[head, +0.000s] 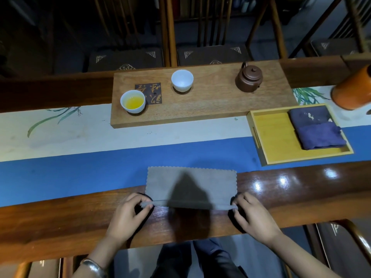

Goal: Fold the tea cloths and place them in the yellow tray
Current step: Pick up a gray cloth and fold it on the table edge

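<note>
My left hand [130, 210] pinches the near left corner of one grey cloth [190, 185]; my right hand [252, 212] pinches the near right corner. Both hold the near edge lifted a little off the table [60, 223]. The rest of the cloth lies flat beyond my fingers, its far part on the blue band of the table runner [80, 167]. Its far and side edges are scalloped. A shadow falls across its middle. One silver bangle [93, 267] sits on my left wrist.

Beyond my right hand, further right: one yellow tray [277, 141], holding dark folded cloths [317, 129] in its right half. They look like two, one purple on one darker, though I cannot be sure.

Beyond both hands: one wooden board [200, 105]. On it are two white cups, one with yellow liquid [133, 101] and one empty [182, 80], and one brown teapot [249, 78]. A dark plaque [150, 93] carries gold characters, which I cannot read.

Far right: one orange container [353, 91], partly out of view.
</note>
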Demonstrator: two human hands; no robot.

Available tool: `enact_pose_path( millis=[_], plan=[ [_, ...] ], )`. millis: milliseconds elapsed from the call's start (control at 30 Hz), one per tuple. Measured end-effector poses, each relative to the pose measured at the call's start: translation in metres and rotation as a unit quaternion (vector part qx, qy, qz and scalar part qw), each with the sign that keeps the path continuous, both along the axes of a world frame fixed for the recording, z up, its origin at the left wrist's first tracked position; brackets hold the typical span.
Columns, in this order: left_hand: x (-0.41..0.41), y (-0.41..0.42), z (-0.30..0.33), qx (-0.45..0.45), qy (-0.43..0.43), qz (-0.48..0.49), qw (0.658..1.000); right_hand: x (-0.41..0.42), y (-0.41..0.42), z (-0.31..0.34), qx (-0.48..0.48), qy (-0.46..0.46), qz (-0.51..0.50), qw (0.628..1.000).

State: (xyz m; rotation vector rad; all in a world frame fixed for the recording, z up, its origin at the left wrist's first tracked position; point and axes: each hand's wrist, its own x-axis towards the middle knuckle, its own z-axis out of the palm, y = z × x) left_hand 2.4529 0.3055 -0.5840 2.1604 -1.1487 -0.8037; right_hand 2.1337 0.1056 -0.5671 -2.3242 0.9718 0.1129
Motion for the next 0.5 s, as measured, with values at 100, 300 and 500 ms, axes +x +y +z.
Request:
enact_pose_path(
  millis=[100,300,500],
  plan=[
    [0.002,-0.007,0.002,-0.009,0.009,0.037,0.999,-0.001,-0.002,0.000,0.034,-0.020,-0.037,0.999],
    [0.010,-0.046,-0.003,-0.029,0.067,0.130,0.989,0.022,-0.034,-0.007,0.038,-0.078,-0.155,0.984],
    [0.016,-0.083,-0.017,-0.029,0.023,0.184,0.982,0.042,-0.055,-0.020,0.020,-0.067,-0.239,0.969]
  ],
)
